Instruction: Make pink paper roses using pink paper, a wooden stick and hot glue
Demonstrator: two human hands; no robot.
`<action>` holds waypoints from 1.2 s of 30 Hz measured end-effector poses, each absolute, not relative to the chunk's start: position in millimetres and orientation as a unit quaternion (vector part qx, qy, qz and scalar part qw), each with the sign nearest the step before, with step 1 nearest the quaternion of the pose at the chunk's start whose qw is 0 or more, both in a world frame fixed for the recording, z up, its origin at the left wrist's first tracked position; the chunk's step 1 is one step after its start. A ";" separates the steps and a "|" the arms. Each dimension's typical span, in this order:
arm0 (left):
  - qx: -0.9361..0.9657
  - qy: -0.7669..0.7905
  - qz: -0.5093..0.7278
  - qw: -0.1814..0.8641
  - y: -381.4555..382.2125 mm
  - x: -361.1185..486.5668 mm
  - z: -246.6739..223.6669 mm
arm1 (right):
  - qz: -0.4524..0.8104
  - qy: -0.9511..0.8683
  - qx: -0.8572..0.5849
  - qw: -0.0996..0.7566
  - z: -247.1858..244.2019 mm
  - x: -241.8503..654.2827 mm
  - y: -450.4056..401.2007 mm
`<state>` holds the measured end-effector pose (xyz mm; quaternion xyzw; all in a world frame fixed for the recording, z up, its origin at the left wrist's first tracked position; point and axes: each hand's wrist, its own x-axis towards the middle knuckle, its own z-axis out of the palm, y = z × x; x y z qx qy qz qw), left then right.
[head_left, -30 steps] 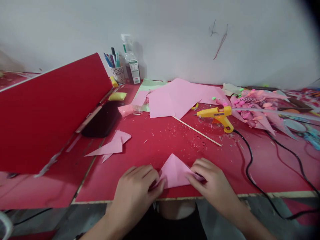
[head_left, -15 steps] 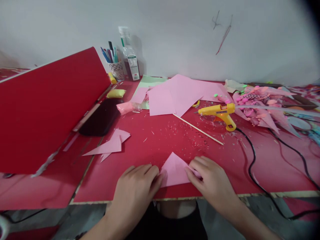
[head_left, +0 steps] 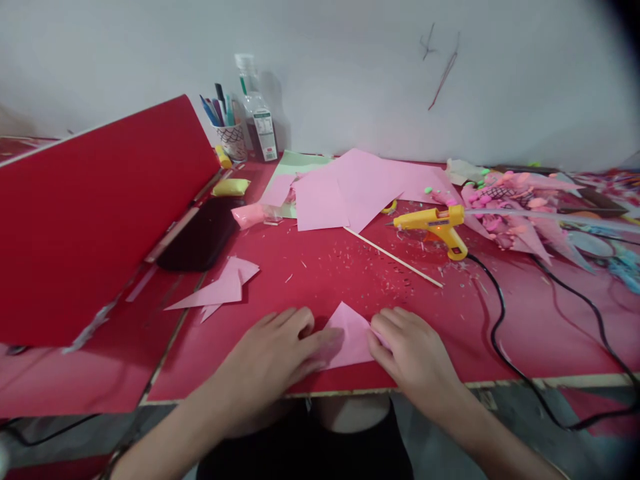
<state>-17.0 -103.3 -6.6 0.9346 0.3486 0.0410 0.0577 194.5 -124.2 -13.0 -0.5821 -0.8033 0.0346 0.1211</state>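
A small sheet of pink paper [head_left: 351,333], with a peaked top and folded sides, lies at the table's front edge between my two hands. My left hand [head_left: 273,350] rests at its left side, index finger reaching over the paper and thumb close below, the other fingers curled. On the right side, my right hand [head_left: 413,343] is closed, thumb and fingers pinching the folded edge. Whatever lies under the left fingers is hidden. Pink paper pieces [head_left: 227,287] with pointed ends lie to the left of my hands.
A yellow glue gun [head_left: 435,227] lies on the right, its black cord [head_left: 500,320] running off the front edge. Beyond my hands are a thin stick [head_left: 395,257] and larger pink sheets [head_left: 370,183]. A red board [head_left: 105,213] leans at left. Decorated pink cones [head_left: 520,207] pile up at right.
My left index finger has stretched inward over the paper from its left edge. My right hand keeps its pinch on the right side, with little movement.
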 end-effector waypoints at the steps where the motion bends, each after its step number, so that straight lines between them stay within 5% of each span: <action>1: 0.942 0.326 0.038 0.065 -98.0 -19.1 -4.9 | 0.028 -0.806 -0.580 0.116 -12.7 194.2 -123.9; 25: 0.954 0.165 -0.064 0.242 -45.6 -22.9 23.3 | -0.052 -0.807 -0.577 0.117 -11.3 192.2 -127.9; 30: 0.955 0.161 -0.046 0.245 -45.8 -23.1 21.8 | -0.144 -0.867 -0.435 0.197 -8.5 189.2 -136.5; 36: 0.955 0.159 -0.045 0.246 -45.2 -22.9 19.7 | -0.045 -0.943 -0.299 0.139 -9.1 171.9 -144.6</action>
